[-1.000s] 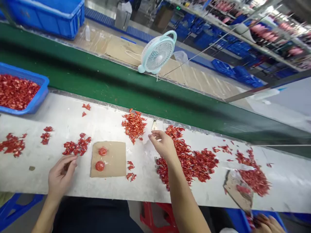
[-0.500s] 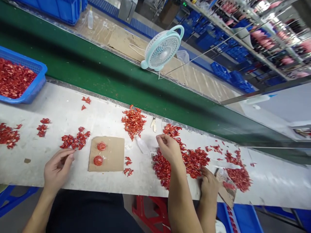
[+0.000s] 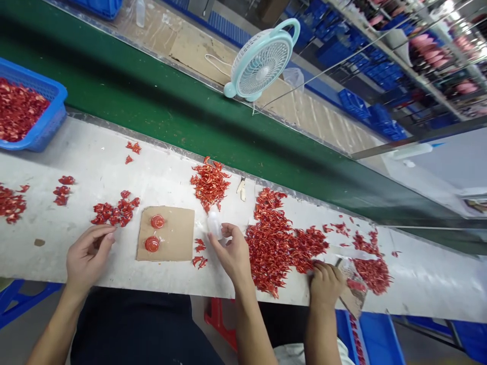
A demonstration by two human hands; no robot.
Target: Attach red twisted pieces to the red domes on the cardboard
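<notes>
My left hand (image 3: 88,257) rests palm down on the white bench with its fingers apart, nearest a loose cluster of shiny red crumpled pieces (image 3: 116,213). It holds nothing I can see. My right hand (image 3: 231,253) seems to pinch a clear plastic piece (image 3: 214,224) between thumb and fingers. Between my hands lies a brown cardboard square (image 3: 178,235) bearing two round red domed pieces (image 3: 157,221). A heap of red pieces (image 3: 210,182) lies just above my right hand, and a larger heap (image 3: 272,243) lies to its right.
A co-worker's hand (image 3: 325,286) rests by a torn cardboard scrap (image 3: 352,296) and more red pieces. A blue basket (image 3: 49,91) of red pieces stands at the left. Behind the bench run a green belt (image 3: 152,116) and a pale blue fan (image 3: 262,61).
My right hand has moved left with the clear piece, towards the cardboard square. A co-worker's hand has come in from the lower right. The whole view has shifted slightly.
</notes>
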